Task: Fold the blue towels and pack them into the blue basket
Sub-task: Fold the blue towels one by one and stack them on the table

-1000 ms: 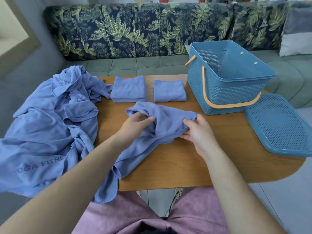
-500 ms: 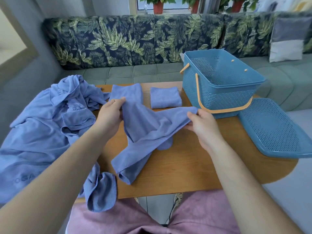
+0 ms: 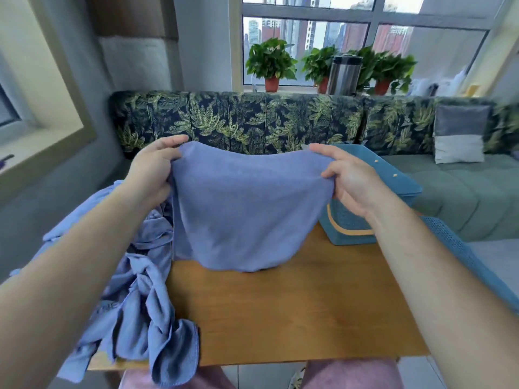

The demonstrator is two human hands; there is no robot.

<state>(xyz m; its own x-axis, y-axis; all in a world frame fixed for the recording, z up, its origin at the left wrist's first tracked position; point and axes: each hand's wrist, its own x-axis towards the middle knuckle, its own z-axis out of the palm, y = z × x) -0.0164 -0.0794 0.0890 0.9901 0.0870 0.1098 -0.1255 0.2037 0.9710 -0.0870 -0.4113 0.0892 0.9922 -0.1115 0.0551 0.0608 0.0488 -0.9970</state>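
Towel [image 3: 247, 209] newly aloft — wooden table [image 3: 295, 318], window [image 3: 351, 37]

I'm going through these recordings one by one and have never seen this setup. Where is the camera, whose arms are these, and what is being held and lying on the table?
There is no machine here. A person wears a wide-angle camera on the head, so you look forward and down along their own bare arms. The left hand and the right hand each pinch a top corner of one blue towel, holding it up spread out over a wooden table. On the left of the table lies a heap of unfolded blue towels, partly hanging over the edge. On the right stands the blue basket, with what looks like its lid beside it. A sofa is behind.
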